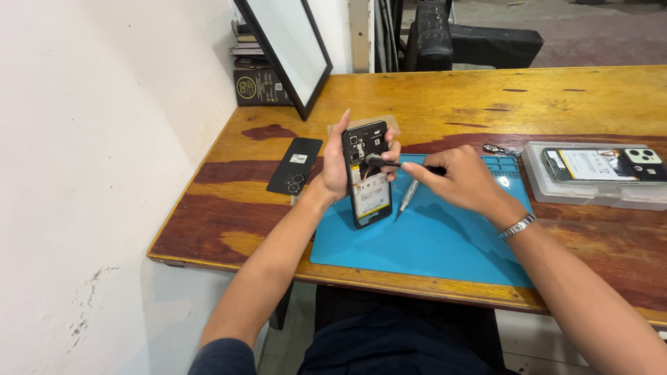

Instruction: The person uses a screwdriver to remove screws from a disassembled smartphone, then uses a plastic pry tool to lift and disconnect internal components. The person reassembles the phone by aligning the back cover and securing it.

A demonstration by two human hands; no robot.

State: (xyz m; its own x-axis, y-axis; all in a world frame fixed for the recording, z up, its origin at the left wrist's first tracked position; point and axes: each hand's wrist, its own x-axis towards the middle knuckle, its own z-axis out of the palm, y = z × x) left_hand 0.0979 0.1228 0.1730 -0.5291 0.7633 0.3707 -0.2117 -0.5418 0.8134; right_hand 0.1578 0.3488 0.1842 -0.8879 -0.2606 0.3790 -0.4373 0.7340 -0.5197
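We see a long wooden table (445, 104) running along a white wall (104, 139), its right end cut off by the frame. On it lies a blue work mat (445, 243), part of it covered by our arms. At the back left a black-framed panel (288, 48) leans on the wall, its top out of view, and hides most of a stack of small boxes (253, 76) behind it. At the right edge sits a clear plastic tray (590, 191) holding another phone (604, 165), with only part of the tray in view. A black back cover (295, 165) lies flat on the wood, left of the mat.

Our left hand (337, 163) is clamped around the opened phone (368, 173), holding it upright and tilted above the mat, its inner parts facing us. Our right hand (462, 182) is closed on a thin black tool (406, 166) whose tip touches the upper part of the phone; what it touches is too small to tell. A silver screwdriver (406, 198) lies on the mat just under that hand, its handle end hidden.
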